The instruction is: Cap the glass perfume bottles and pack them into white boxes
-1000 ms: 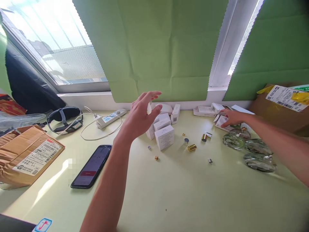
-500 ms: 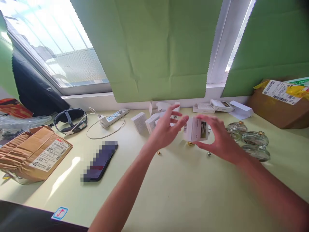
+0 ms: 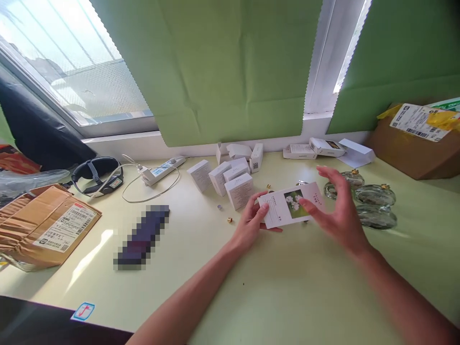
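Since half a second ago, the flat white cardboard box with a flower photo (image 3: 278,211) has come lower and turned its printed face up. Now the left grip (image 3: 251,223) pinches its left edge, thumb on top; the right grip (image 3: 338,215) is released, fingers splayed at the right end. It is held just above the smooth pale green desk (image 3: 287,287), near small white cartons (image 3: 237,189) and rounded clear glass bottles (image 3: 373,208). Green zigzag-edged paper sheets (image 3: 230,72) cover the window.

Flat box (image 3: 290,206) lies between both hands above the worktop (image 3: 280,287); small boxes (image 3: 224,177) behind-left, glass bottles (image 3: 373,201) right.
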